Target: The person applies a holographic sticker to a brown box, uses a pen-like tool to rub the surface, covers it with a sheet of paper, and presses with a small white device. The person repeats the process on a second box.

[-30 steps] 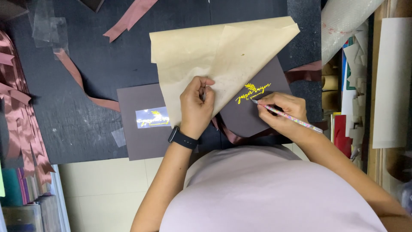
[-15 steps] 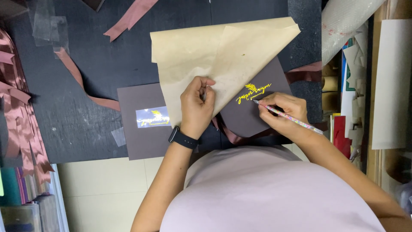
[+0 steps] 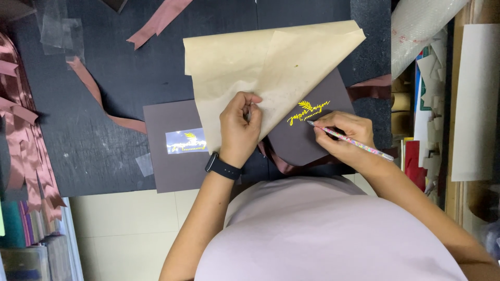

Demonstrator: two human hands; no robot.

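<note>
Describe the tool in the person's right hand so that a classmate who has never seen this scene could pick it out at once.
Start at the black worktable and find the dark brown card with gold lettering, partly under tan paper. The right hand rests on it, holding a thin pen-like tool, tip near the lettering. Its multicoloured speckled shaft sets it apart.

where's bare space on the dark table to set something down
Bare table top lies between the ribbon pile at the left edge and the tan paper sheet. It is crowded near the left hand, right hand and dark card.
</note>
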